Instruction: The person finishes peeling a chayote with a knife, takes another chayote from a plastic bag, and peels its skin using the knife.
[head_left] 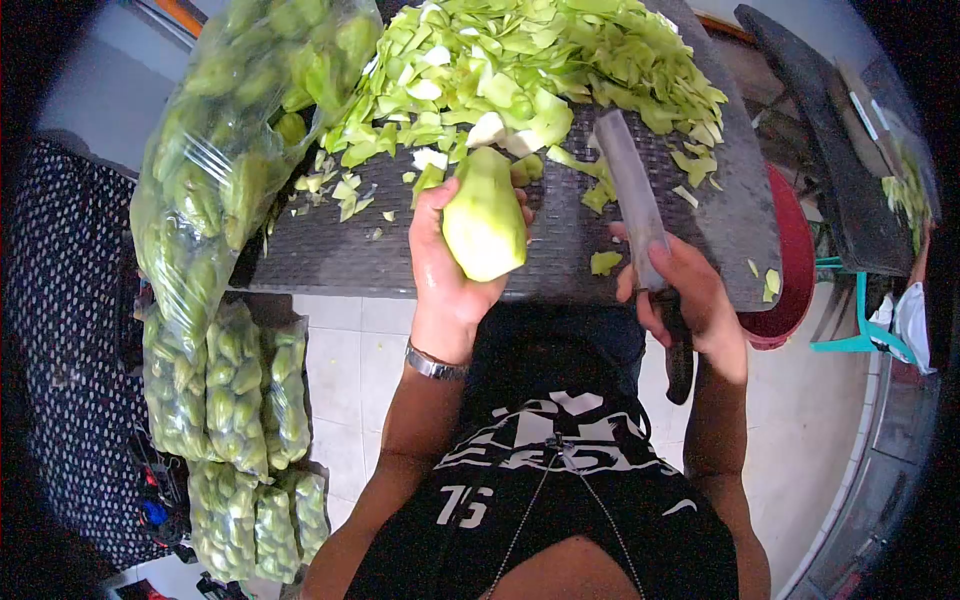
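Note:
A pale green peeled vegetable (484, 222) rests in my left hand (447, 262), whose fingers wrap round it above the table's near edge. My right hand (690, 290) grips a knife by its dark handle, with the broad blade (632, 180) pointing up and away over the table. Blade and vegetable are apart. Beyond both hands a large heap of green peelings (530, 70) covers the far part of the dark woven table (370, 255). Small peel pieces lie scattered near the knife and left of the vegetable.
A big clear bag of green vegetables (215, 170) lies over the table's left side. Several filled bags (235, 390) are on the floor below it. At the right are a red round tub (790, 260), a teal stool (862, 318) and another dark table (815, 130).

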